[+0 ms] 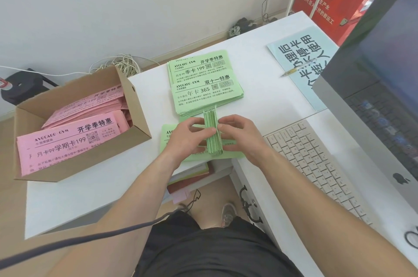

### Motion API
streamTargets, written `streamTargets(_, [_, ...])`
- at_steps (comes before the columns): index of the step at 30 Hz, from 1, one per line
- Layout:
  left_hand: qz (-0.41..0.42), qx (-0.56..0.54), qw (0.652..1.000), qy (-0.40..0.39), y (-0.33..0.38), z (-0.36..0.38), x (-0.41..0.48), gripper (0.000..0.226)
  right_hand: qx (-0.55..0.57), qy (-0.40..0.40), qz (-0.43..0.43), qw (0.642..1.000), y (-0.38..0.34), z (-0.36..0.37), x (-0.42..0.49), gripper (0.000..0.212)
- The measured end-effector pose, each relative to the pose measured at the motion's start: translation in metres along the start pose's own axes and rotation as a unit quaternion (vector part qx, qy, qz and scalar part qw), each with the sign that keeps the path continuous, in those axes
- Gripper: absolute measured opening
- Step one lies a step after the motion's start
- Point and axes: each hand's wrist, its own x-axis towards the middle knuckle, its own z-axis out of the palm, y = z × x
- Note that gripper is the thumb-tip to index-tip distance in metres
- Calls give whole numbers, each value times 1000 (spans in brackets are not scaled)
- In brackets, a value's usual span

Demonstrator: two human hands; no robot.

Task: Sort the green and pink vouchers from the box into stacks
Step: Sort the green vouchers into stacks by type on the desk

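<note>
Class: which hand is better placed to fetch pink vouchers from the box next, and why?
Probably the left hand: the box lies on its side, while the right hand would have to cross the upright green bundle both hands hold.

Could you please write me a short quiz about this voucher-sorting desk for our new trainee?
1. True or false: the cardboard box holds pink vouchers.
2. Which colour is the bundle held on edge between the left hand and the right hand? A green, B pink, C blue.
3. What lies on the blue sheet beside the monitor?
Key: 1 true; 2 A; 3 a pen.
</note>
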Motion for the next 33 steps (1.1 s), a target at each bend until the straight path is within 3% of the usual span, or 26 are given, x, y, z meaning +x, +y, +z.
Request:
streamTargets(6, [-9,28,999,12,3,2,0,69,7,-11,1,1000,-2,-1,-1,23])
streamTargets(11, [-24,45,998,34,2,6,2,53,43,-19,8,999,3,2,1,24])
streamTargets(17, [-36,57,997,37,3,7,-1,72,58,-19,-5,998,4,2,1,26])
streamTargets(25, [-33,45,998,22,3,2,-3,43,44,-6,-3,999,9,0,4,27])
streamTargets(29, [-8,100,994,48,8,5,-4,18,39,2,0,999,10,2,3,31])
streamTargets(33, [11,165,982,95,15,9,-2,32,28,14,5,1000,8,2,2,37])
